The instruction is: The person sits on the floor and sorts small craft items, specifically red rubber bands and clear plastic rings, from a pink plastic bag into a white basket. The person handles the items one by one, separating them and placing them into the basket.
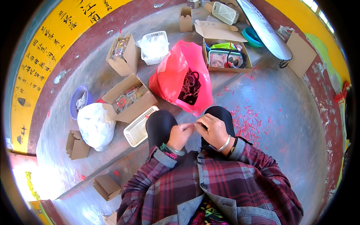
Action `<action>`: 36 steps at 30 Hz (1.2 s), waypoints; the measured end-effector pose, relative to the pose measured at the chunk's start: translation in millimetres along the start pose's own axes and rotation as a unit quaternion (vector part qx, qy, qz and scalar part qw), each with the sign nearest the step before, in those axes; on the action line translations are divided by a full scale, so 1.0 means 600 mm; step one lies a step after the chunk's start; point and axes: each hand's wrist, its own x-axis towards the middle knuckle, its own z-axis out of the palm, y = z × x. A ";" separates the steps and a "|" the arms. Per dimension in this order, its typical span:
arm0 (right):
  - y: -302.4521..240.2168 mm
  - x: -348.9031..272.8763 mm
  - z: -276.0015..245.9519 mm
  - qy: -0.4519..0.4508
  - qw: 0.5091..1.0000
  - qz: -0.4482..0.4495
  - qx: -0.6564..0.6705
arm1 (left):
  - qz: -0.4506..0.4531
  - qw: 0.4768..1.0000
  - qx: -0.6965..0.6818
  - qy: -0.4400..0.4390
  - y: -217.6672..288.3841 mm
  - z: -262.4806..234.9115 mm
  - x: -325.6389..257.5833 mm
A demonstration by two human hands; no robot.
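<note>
The grey concrete floor (285, 123) takes up most of the view, with a low step crossing it. The landmark is the red plastic bag (176, 75), which stands open on the step, with a dark tangle of bands (190, 88) inside it.

Just right of the bag and a little beyond it sits an open cardboard box (225, 52) holding green and clear packets. Left of the bag, an open box (129, 98) holds small rings and loops, and farther left beyond it stands another box (123, 56). A white mesh basket (153, 47) full of clear plastic sits just beyond the bag's left side. A second white basket (138, 127) lies tilted, on the near left of the bag. A tied white sack (95, 125) lies farther left, touching the nearer box, with a blue bowl (79, 100) just behind it.

On the near right of the bag, red scraps (247, 123) are scattered over the floor.

On the near side of the bag, over the person's black-clad knees, the left hand (180, 134) and the right hand (213, 129) meet. The fingers (198, 125) of both are drawn narrow, pinching a small thin piece (195, 124) between them. It is too small to tell what it is. Each wrist wears a bangle.
</note>
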 end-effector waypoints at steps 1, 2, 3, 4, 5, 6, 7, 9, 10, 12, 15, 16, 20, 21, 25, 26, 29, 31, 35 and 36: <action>-0.004 0.011 -0.005 0.019 0.999 -0.019 0.036 | -0.007 1.000 -0.024 -0.010 -0.008 0.000 0.002; -0.009 0.027 -0.009 0.038 0.996 -0.036 0.072 | -0.016 0.999 -0.048 -0.020 -0.023 -0.001 0.004; -0.015 0.045 -0.014 0.056 0.991 -0.054 0.109 | -0.024 0.997 -0.071 -0.030 -0.036 -0.001 0.006; -0.021 0.063 -0.020 0.034 0.988 -0.041 0.144 | -0.036 0.994 -0.093 -0.038 -0.050 0.000 0.008; -0.030 0.083 -0.027 0.012 0.984 -0.028 0.178 | -0.046 0.991 -0.115 -0.047 -0.061 0.004 0.010; -0.031 0.105 -0.028 -0.011 0.977 -0.016 0.212 | -0.057 0.987 -0.138 -0.055 -0.068 0.006 0.014; -0.006 0.128 -0.014 -0.018 0.978 0.021 0.207 | -0.075 0.986 -0.133 -0.069 -0.055 0.009 0.015; 0.095 0.169 0.056 -0.023 0.960 0.151 0.235 | -0.085 0.988 -0.101 -0.081 -0.068 0.013 0.030; 0.153 0.187 0.099 -0.021 0.932 0.241 0.272 | -0.092 0.989 -0.084 -0.084 -0.076 0.014 0.038; 0.231 0.227 0.158 -0.109 0.964 0.241 0.041 | -0.092 0.990 -0.061 -0.087 -0.096 0.013 0.050; 0.262 0.253 0.246 -0.057 0.968 0.234 0.071 | -0.081 0.993 -0.041 -0.078 -0.112 0.018 0.056; 0.162 0.262 0.229 -0.046 0.918 0.323 0.226 | -0.068 0.996 -0.020 -0.047 -0.118 0.010 0.053; 0.154 0.267 0.363 0.095 0.905 0.205 0.361 | -0.071 0.989 0.114 -0.066 -0.096 0.005 0.056; 0.141 0.270 0.356 0.042 0.916 0.191 0.350 | -0.068 0.983 0.153 -0.077 -0.081 -0.001 0.056; 0.177 0.283 0.334 -0.053 0.913 0.163 0.370 | -0.032 0.990 0.112 -0.075 -0.066 0.005 0.057; 0.221 0.288 0.345 -0.046 0.892 0.204 0.401 | -0.036 0.991 0.096 -0.084 -0.066 0.009 0.057; 0.269 0.317 0.267 -0.064 0.964 0.249 0.065 | -0.073 0.991 0.059 -0.096 -0.072 0.012 0.060; 0.311 0.333 0.253 -0.053 0.971 0.231 -0.020 | -0.089 0.989 0.053 -0.104 -0.068 0.012 0.061; 0.359 0.338 0.253 -0.075 0.974 0.181 -0.112 | -0.096 0.988 0.043 -0.117 -0.059 0.009 0.064; 0.364 0.336 0.255 -0.086 0.969 0.174 -0.152 | -0.095 0.988 0.038 -0.117 -0.057 0.008 0.065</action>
